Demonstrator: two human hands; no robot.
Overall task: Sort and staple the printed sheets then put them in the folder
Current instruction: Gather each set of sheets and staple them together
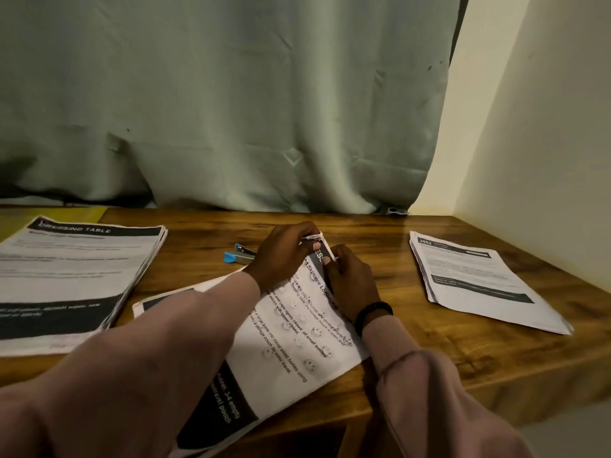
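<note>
Wood desk w/ curtain behind, three paper stacks.

wooden desk, dark-grained, pushed against a green curtain. on it: thick stack of printed sheets at left, over a yellow folder; thinner stack at right; slanted set of sheets in the middle; blue stapler just behind.
</note>
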